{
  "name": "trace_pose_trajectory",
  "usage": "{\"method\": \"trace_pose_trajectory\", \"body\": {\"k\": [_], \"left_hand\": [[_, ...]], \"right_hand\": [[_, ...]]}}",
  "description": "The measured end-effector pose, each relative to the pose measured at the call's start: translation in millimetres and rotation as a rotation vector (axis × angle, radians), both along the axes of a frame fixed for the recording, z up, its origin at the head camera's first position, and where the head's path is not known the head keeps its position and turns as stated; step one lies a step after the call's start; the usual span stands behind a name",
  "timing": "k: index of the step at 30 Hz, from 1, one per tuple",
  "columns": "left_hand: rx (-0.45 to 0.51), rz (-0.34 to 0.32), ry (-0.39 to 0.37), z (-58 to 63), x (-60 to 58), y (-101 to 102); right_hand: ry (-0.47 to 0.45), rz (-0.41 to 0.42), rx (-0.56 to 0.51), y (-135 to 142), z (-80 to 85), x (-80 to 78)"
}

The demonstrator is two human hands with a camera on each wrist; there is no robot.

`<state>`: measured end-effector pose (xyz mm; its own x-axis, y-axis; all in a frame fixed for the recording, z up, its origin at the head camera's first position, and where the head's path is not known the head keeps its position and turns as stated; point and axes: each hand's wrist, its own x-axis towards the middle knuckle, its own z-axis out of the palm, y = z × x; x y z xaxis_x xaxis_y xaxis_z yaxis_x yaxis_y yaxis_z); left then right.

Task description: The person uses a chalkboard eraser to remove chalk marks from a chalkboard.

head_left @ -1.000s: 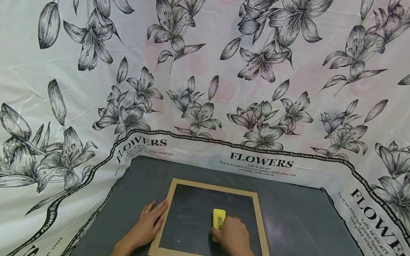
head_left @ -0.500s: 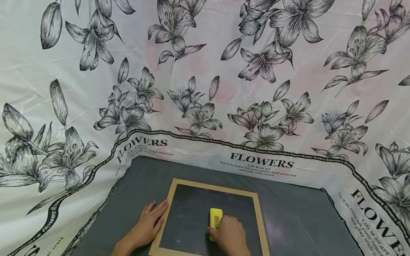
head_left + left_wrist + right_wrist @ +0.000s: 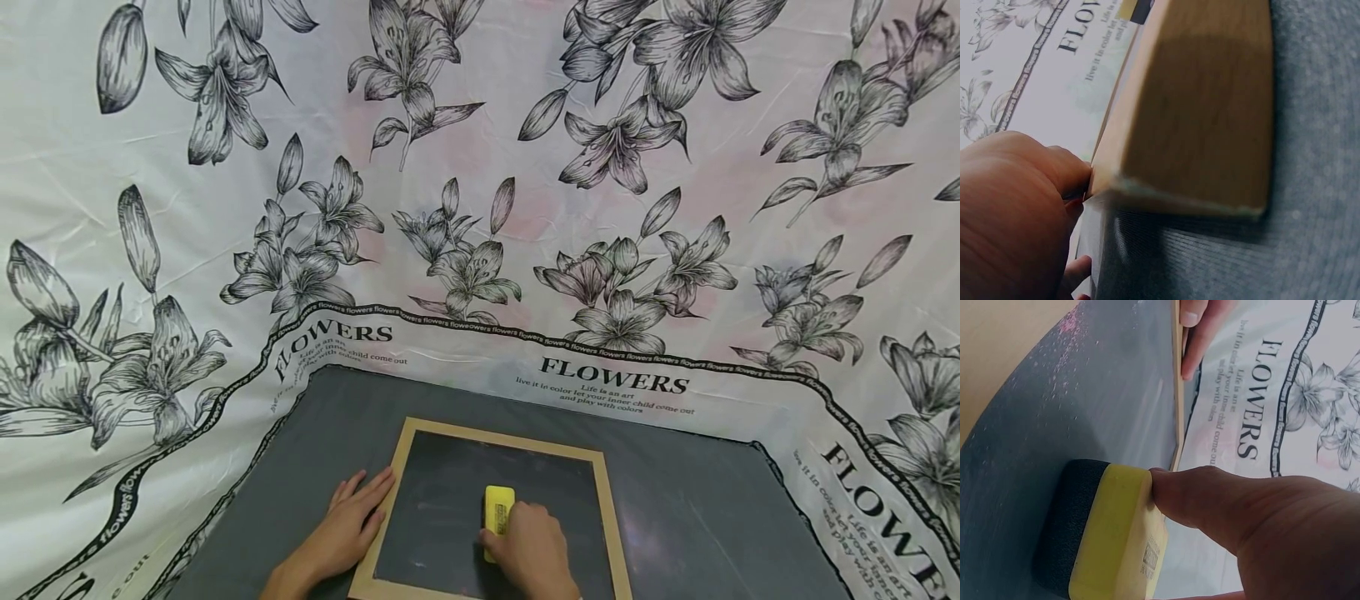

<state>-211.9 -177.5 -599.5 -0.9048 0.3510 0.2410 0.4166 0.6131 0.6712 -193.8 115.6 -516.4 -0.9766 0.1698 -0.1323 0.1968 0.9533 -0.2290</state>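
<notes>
A small chalkboard in a light wooden frame lies on the grey table. My right hand grips a yellow eraser over the middle of the board. In the right wrist view, the thumb presses the side of the eraser, whose black felt faces the board. Pink chalk dust and pale smears show on the dark surface. My left hand rests with extended fingers along the frame's left side. Close up in the left wrist view is the wooden frame, beside the left hand.
Grey cloth covers the table on both sides of the board. Behind and around it hangs a white curtain printed with black lilies and "FLOWERS" lettering.
My right hand has slid the eraser a little to the left across the board. The left hand and the chalkboard have stayed in place.
</notes>
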Motion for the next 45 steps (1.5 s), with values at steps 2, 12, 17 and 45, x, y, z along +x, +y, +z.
{"method": "trace_pose_trajectory", "body": {"k": [2, 12, 17, 45], "left_hand": [[0.013, 0.006, 0.007, -2.1, -0.3, 0.2], [0.033, 0.005, 0.041, -11.4, -2.4, -1.2], [0.016, -0.01, 0.01, -4.4, -1.9, -1.2], [0.024, 0.009, 0.001, -3.6, -0.8, 0.2]], "right_hand": [[-0.001, 0.001, 0.006, -2.8, -0.5, -0.4], [0.018, 0.035, -0.007, -10.7, -3.1, -2.9], [0.025, 0.046, -0.018, -13.6, -4.3, -4.6], [0.071, 0.128, -0.072, -41.2, -4.9, -6.7]]}}
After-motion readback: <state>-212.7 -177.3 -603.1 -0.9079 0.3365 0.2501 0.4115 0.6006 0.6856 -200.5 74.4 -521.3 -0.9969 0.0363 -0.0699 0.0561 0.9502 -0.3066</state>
